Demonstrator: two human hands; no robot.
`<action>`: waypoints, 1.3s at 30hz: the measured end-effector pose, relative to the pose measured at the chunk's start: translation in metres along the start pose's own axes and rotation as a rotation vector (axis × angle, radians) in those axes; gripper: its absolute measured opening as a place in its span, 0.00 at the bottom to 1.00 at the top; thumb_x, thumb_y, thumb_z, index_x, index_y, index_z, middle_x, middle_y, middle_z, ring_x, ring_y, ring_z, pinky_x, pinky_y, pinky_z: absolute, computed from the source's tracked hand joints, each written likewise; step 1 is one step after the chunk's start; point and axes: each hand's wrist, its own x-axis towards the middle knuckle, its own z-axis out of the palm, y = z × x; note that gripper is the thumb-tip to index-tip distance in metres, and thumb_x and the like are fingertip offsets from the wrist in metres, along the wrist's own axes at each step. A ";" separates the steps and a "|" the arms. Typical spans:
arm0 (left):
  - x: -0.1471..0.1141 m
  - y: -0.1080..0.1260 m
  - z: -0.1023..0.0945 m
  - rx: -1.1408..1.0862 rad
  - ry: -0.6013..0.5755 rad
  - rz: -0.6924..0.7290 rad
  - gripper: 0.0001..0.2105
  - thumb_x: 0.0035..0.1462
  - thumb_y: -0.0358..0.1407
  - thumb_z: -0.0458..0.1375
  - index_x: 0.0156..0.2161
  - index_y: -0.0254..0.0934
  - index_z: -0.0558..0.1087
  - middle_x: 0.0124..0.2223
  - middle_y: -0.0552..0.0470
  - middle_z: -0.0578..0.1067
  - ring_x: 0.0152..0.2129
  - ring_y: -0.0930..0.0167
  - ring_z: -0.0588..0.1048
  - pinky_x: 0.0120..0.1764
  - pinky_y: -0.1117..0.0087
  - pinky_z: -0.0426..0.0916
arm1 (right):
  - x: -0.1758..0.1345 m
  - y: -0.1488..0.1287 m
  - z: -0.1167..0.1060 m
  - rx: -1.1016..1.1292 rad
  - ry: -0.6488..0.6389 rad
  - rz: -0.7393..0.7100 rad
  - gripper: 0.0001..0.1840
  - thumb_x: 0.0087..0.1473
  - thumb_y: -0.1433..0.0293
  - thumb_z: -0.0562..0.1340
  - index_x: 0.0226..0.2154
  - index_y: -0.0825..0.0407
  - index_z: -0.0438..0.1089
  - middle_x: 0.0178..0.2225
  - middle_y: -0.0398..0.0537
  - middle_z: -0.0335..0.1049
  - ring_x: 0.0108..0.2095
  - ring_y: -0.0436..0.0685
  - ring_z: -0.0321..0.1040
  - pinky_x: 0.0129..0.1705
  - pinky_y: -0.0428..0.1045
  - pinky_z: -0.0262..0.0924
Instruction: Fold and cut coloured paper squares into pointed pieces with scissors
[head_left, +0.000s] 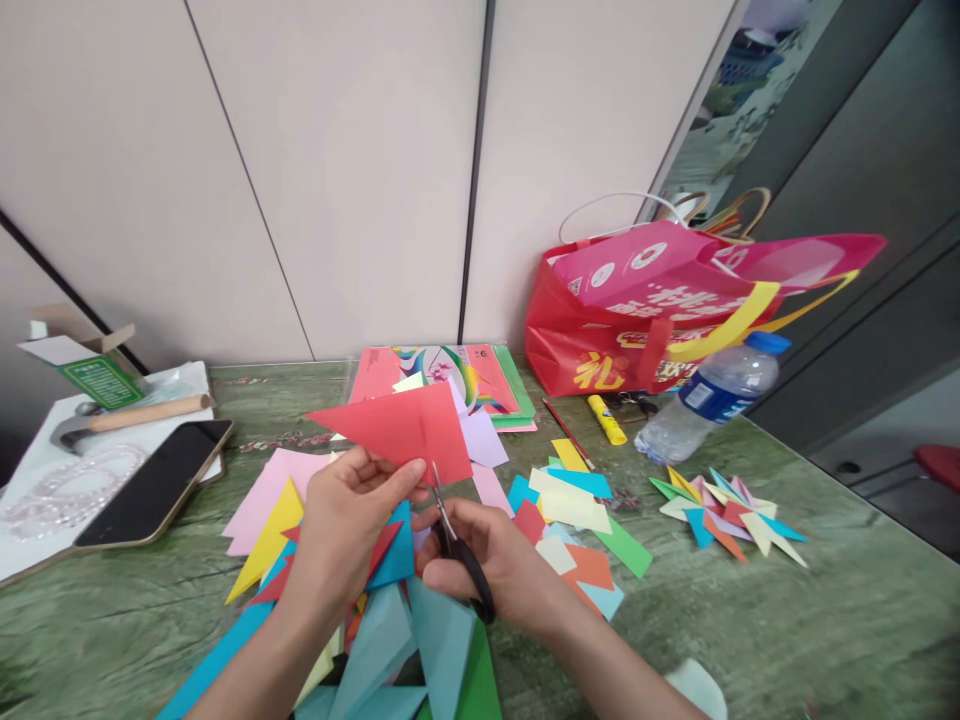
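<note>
A red sheet of paper (401, 430), pointed at its left end, is pinched in my left hand (356, 495) along its lower edge. My right hand (487, 560) grips black-handled scissors (469, 570), whose blades meet the paper's lower edge just right of my left thumb. Beneath my hands lie folded and cut papers, among them a yellow piece (262, 550), a pink sheet (274, 490) and light blue folded paper (379, 640). Small coloured paper strips (570, 500) are scattered to the right of the scissors.
A folded paper star (727, 515) lies at the right. Behind it stand a water bottle (709, 400), a yellow glue stick (606, 420) and a red bag (600, 320). A packet of coloured paper (435, 375) rests by the wall. At left are a phone (154, 485), a hammer (142, 415) and a green box (105, 380).
</note>
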 end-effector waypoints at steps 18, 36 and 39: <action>-0.001 0.001 0.000 0.012 0.043 0.005 0.08 0.40 0.34 0.67 0.26 0.34 0.73 0.23 0.53 0.77 0.22 0.70 0.76 0.26 0.75 0.71 | 0.000 0.000 -0.001 -0.030 0.006 0.010 0.26 0.35 0.59 0.71 0.35 0.55 0.67 0.25 0.39 0.61 0.24 0.46 0.56 0.27 0.45 0.49; -0.001 0.001 0.001 -0.034 0.009 0.011 0.10 0.41 0.34 0.67 0.30 0.33 0.75 0.26 0.52 0.78 0.23 0.70 0.76 0.28 0.73 0.71 | 0.001 0.008 -0.003 -0.134 0.042 -0.028 0.19 0.40 0.59 0.69 0.29 0.54 0.65 0.18 0.35 0.58 0.18 0.44 0.52 0.19 0.42 0.46; -0.001 0.003 0.002 -0.041 0.015 0.011 0.10 0.40 0.34 0.67 0.30 0.33 0.75 0.26 0.52 0.78 0.23 0.70 0.76 0.28 0.73 0.71 | 0.001 0.006 -0.002 -0.149 0.059 -0.016 0.20 0.39 0.57 0.69 0.27 0.54 0.65 0.17 0.35 0.57 0.16 0.44 0.52 0.18 0.42 0.46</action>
